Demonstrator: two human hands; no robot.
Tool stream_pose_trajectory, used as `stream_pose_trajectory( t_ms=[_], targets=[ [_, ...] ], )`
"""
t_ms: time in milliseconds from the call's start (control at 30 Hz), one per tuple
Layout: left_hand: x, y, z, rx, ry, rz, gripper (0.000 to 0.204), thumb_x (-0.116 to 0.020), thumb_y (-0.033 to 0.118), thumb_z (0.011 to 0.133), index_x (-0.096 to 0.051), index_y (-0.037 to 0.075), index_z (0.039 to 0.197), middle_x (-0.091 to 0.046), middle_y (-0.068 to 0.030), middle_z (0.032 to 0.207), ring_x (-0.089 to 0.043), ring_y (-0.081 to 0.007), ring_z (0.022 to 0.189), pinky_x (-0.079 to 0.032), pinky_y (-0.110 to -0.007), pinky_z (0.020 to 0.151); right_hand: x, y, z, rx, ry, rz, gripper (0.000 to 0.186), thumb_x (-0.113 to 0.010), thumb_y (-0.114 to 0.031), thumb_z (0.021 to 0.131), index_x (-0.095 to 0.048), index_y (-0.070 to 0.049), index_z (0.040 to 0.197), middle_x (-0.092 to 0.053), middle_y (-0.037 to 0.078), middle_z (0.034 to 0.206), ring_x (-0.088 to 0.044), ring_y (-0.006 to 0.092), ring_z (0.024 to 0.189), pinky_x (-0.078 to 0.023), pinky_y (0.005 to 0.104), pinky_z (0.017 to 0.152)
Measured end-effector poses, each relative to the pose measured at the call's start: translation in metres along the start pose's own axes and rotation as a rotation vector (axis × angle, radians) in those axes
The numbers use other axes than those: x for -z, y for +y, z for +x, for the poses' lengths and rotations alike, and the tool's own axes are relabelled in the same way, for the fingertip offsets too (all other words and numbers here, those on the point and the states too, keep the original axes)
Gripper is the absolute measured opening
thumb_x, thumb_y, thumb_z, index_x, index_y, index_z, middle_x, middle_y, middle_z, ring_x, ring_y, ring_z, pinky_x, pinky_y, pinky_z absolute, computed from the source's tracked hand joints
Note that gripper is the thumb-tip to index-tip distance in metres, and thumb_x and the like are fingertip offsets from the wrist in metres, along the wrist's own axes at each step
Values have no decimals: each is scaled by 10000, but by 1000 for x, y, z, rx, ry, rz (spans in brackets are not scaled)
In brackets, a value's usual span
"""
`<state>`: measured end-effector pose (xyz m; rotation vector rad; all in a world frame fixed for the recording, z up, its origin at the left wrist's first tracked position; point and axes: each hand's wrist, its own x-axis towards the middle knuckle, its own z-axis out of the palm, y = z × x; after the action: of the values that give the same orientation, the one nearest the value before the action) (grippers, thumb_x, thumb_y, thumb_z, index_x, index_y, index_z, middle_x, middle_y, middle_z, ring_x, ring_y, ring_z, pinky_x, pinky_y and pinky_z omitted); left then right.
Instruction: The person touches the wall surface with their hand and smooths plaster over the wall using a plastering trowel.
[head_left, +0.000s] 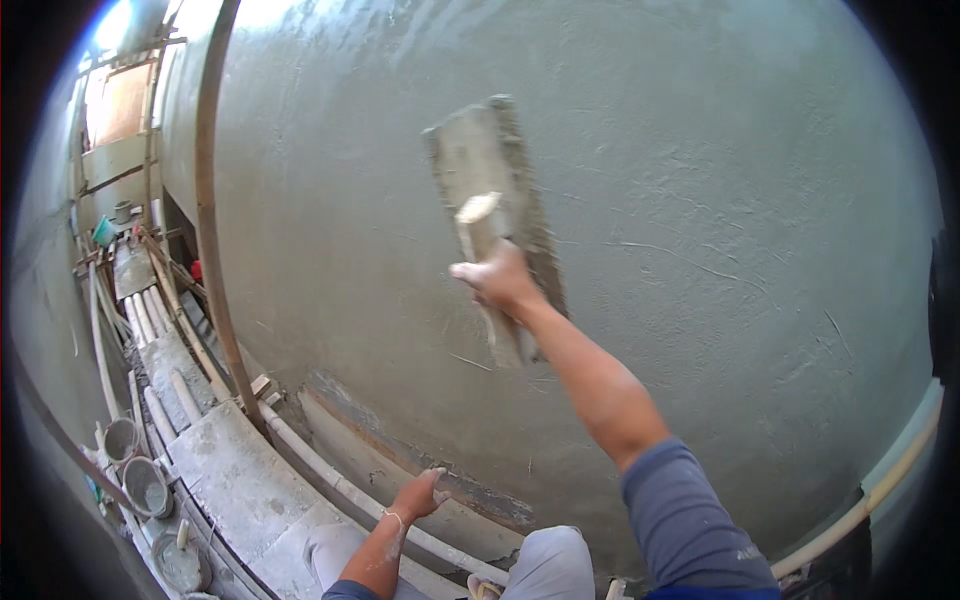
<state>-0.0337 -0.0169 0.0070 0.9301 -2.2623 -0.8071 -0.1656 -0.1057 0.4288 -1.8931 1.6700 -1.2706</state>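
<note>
My right hand [495, 275] grips the pale-topped handle of a large rectangular plastering float [470, 150], held out against the grey plastered wall [740, 180]. The float's rough edge is crusted with mortar, and it looks slightly blurred. Lower down, my left hand [420, 492] is empty, its fingers loosely bent and apart, over the ledge along the wall's foot. My knees show at the bottom of the view.
A walkway of dusty boards [235, 470] and pale poles runs along the left, holding buckets [148, 488] and a round basin [180, 555]. An upright wooden pole [205, 180] stands beside the wall. Another pole [870, 490] lies low at the right.
</note>
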Motion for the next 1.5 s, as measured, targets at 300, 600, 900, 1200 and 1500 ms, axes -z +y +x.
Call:
stream_pose_trajectory(
  t_ms=[300,600,900,1200,1500],
  targets=[
    [26,-20,32,-15,187,-107,562,-707,328,796,-507,25,1225,-596,-198,1119,-584,-366,1023,-489,-418,839,-58,25,94,-119,25,-375,326,-659,-175,654,-607,116,791,-653,182,657,-648,234,517,-527,332,516],
    [3,-23,32,-6,69,-97,565,-733,279,771,-514,-2,1209,-590,-203,1148,-577,-360,1048,-482,-409,870,74,-28,39,-197,268,-291,409,-710,-101,758,-560,153,1042,-662,205,862,-667,194,743,-546,287,559],
    [-14,3,19,-65,103,-51,572,-726,276,778,-498,5,1227,-593,-198,1130,-585,-352,1018,-486,-406,848,218,-34,-50,-119,552,-91,164,-637,-18,799,-576,93,902,-586,78,651,-533,100,474,-470,252,401],
    [-12,26,-2,-115,166,-8,589,-747,220,769,-487,-1,1249,-617,-197,989,-615,-279,712,-508,-365,662,332,-17,-135,8,578,121,91,-648,-37,730,-572,2,761,-526,40,605,-508,109,452,-462,284,398],
    [76,16,9,41,311,-16,575,-738,141,773,-481,7,1270,-611,-144,969,-600,-243,860,-491,-334,684,413,7,-212,24,685,169,123,-657,-65,722,-572,-5,789,-522,31,619,-506,107,458,-468,278,413]
  ],
)
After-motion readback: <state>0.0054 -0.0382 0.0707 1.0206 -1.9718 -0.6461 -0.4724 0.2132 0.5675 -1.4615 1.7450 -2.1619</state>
